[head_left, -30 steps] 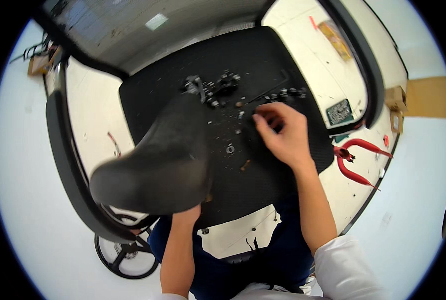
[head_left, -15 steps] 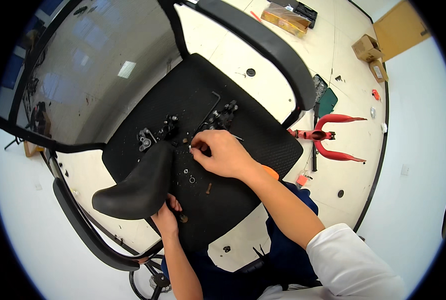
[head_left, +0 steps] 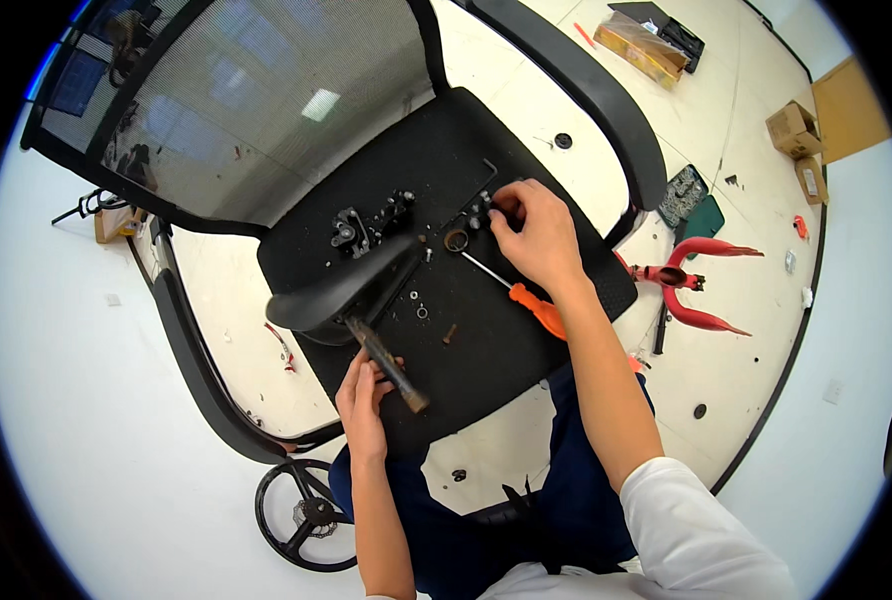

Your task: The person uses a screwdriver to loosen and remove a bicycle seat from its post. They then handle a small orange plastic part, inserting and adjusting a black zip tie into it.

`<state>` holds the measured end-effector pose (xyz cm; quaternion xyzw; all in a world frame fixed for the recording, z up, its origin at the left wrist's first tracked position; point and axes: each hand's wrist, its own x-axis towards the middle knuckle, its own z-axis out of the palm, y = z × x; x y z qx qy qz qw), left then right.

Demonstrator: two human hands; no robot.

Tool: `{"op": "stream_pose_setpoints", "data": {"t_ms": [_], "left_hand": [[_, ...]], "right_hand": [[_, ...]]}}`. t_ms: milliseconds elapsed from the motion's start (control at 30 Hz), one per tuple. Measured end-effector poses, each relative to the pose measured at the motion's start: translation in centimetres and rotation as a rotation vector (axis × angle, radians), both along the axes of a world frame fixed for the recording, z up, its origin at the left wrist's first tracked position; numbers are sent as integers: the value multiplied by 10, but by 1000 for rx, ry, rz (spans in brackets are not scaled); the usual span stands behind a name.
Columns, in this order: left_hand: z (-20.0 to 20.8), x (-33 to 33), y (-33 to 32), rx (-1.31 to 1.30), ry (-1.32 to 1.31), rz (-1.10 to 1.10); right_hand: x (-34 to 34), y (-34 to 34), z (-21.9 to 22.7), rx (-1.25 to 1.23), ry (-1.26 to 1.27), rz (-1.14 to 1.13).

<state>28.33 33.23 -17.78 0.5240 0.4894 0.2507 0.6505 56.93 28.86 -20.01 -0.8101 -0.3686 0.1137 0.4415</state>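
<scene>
Black saddle [head_left: 336, 290] is being held by its seat post [head_left: 390, 371] over chair seat [head_left: 591, 290], left side, left hand [head_left: 363, 405] being partly closed around the tube. Small dark parts [head_left: 477, 212] are being reached by right hand [head_left: 541, 238], fingers being kept bent; whether anything is being pinched can't be told.

Red fork [head_left: 706, 245] seen on floor [head_left: 736, 370] at right, prongs pointed right. Open green case [head_left: 704, 220] set just above it. Two cardboard boxes [head_left: 793, 130] placed together near right wall [head_left: 846, 330], further up. Yellow box [head_left: 641, 50] and open black case [head_left: 681, 42] positioned side by side near top. Black spoked wheel [head_left: 316, 511] seen lower left.
</scene>
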Motion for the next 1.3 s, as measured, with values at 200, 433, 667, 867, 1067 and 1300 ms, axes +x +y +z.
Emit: {"op": "stream_pose_setpoints", "data": {"t_ms": [200, 433, 667, 867, 1067, 1300], "left_hand": [[22, -26, 3, 335, -34, 86], [-1, -9, 62, 1136, 665, 9], [-14, 4, 47, 503, 362, 75], [-29, 16, 33, 450, 341, 114], [-34, 7, 37, 540, 410, 94], [-31, 10, 43, 614, 428, 188]], "right_hand": [[1, -6, 0, -5, -15, 76], [1, -4, -6, 118, -10, 66], [3, -1, -2, 73, -6, 95], [2, -1, -2, 89, 31, 95], [3, -2, -4, 72, 41, 101], [3, 0, -4, 55, 17, 95]]}}
